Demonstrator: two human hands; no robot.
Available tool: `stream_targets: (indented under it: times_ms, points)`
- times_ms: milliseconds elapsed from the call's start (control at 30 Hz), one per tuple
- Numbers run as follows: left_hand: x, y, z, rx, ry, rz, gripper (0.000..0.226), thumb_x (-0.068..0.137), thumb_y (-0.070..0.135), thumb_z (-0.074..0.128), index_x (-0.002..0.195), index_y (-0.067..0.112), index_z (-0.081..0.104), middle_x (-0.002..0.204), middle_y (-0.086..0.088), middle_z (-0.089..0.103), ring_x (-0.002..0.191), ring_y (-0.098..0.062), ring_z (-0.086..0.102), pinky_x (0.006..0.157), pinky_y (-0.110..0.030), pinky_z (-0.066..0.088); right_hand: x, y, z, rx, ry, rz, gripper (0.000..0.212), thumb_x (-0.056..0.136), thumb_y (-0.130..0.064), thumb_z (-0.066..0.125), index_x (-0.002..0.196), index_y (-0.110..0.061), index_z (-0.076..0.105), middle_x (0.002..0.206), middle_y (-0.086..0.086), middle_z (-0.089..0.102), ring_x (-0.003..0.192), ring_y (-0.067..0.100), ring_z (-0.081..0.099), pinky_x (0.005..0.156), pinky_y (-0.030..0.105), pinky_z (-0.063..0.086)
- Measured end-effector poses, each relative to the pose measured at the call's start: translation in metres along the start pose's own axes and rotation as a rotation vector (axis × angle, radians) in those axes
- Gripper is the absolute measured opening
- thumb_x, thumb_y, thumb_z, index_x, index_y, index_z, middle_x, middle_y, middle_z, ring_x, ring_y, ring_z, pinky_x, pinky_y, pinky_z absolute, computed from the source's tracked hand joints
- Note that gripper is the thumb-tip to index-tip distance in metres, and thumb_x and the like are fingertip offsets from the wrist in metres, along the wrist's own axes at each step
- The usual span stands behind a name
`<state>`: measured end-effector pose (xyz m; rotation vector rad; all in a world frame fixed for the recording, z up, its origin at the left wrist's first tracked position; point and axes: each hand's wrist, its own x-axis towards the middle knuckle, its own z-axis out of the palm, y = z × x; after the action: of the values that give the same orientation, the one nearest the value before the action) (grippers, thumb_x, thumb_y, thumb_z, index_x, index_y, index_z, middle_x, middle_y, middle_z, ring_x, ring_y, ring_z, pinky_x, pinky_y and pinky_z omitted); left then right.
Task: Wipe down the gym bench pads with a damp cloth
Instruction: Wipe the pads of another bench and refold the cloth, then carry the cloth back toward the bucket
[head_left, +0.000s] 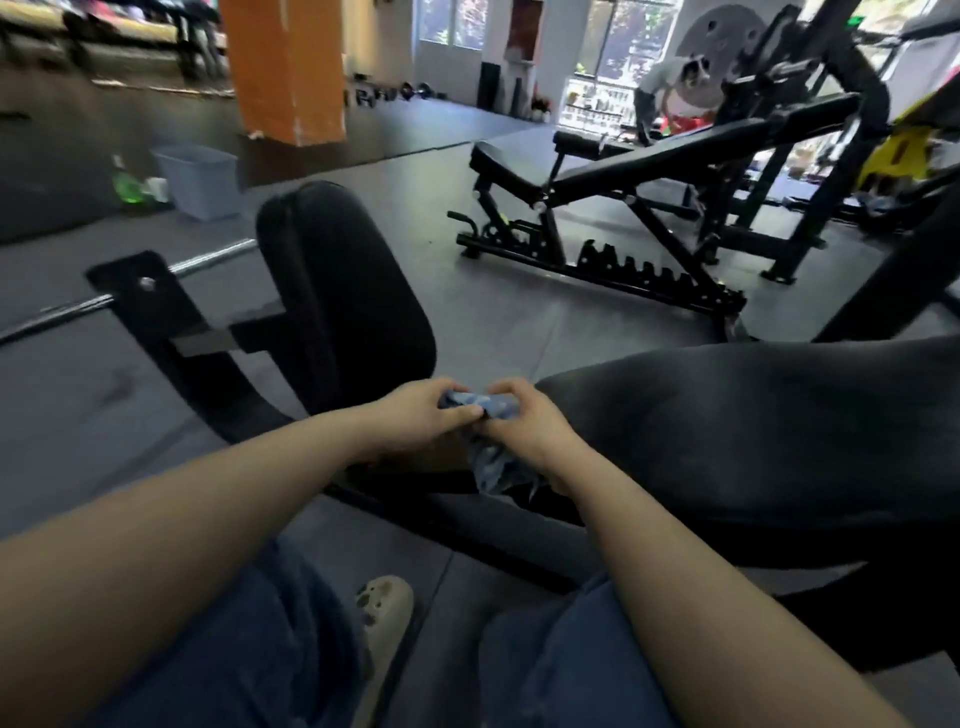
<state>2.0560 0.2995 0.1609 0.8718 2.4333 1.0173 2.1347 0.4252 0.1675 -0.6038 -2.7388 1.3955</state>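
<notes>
Both hands hold a blue cloth (491, 457) in front of me, just left of a long black bench pad (753, 436). My left hand (426, 415) grips the cloth's bunched top between thumb and curled fingers. My right hand (524, 426) grips the same bunch from the right, and the rest of the cloth hangs down beneath it. A smaller upright black pad (343, 296) on a black steel frame stands just beyond my hands, to the left.
An adjustable black bench (623, 171) stands on the grey rubber floor at the back right, with a rack behind it. A grey bin (200, 179) and a green bottle (127, 184) sit at the back left near an orange pillar (288, 67). A barbell bar (208, 257) lies left.
</notes>
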Motion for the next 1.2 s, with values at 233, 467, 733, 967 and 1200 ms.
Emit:
stream_targets:
  times_ms: [233, 467, 733, 967, 1200]
  points:
    - [0.001, -0.045, -0.043, -0.083, 0.052, -0.155, 0.017, 0.091, 0.022, 0.059, 0.108, 0.018, 0.06, 0.095, -0.001, 0.063, 0.085, -0.014, 0.06, 0.074, -0.028, 0.053, 0.037, -0.032, 0.058, 0.078, -0.146, 0.036, 0.021, 0.091, -0.027, 0.055, 0.09, -0.017, 0.037, 0.087, 0.004, 0.054, 0.07, 0.015, 0.049, 0.053, 0.026, 0.035]
    - [0.0, -0.153, -0.094, 0.064, -0.273, -0.386, 0.033, 0.093, 0.007, 0.048, 0.121, 0.025, 0.05, 0.102, 0.004, 0.055, 0.091, -0.016, 0.06, 0.079, -0.028, 0.054, 0.073, -0.063, 0.186, -0.079, -0.449, 0.039, 0.036, 0.098, -0.027, 0.043, 0.127, -0.007, 0.031, 0.125, 0.012, 0.053, 0.107, 0.029, 0.055, 0.073, 0.033, 0.039]
    - [-0.016, -0.243, -0.141, -0.252, -0.11, -0.625, 0.04, 0.085, 0.0, 0.058, 0.11, 0.029, 0.048, 0.1, 0.006, 0.053, 0.076, -0.007, 0.053, 0.061, -0.009, 0.043, 0.119, -0.091, 0.265, 0.142, -0.671, 0.162, 0.007, 0.099, -0.017, 0.043, 0.092, -0.018, 0.043, 0.082, -0.005, 0.05, 0.075, 0.005, 0.052, 0.064, 0.02, 0.042]
    - [-0.054, -0.187, -0.225, -0.77, 0.168, -0.863, 0.017, 0.084, 0.007, 0.067, 0.09, 0.014, 0.052, 0.089, -0.001, 0.054, 0.079, -0.008, 0.053, 0.064, -0.01, 0.045, 0.106, -0.197, 0.219, 0.169, -0.648, 0.218, 0.011, 0.088, -0.025, 0.053, 0.079, -0.02, 0.049, 0.085, 0.012, 0.056, 0.082, 0.021, 0.054, 0.079, 0.045, 0.048]
    - [-0.092, -0.09, -0.431, -0.987, 0.33, -0.758, 0.017, 0.089, 0.033, 0.058, 0.094, 0.017, 0.063, 0.096, -0.004, 0.067, 0.091, -0.017, 0.061, 0.087, -0.033, 0.048, 0.1, -0.43, 0.163, 0.158, -0.644, 0.099, 0.022, 0.094, -0.014, 0.052, 0.093, 0.007, 0.054, 0.099, 0.029, 0.059, 0.096, 0.042, 0.059, 0.089, 0.052, 0.048]
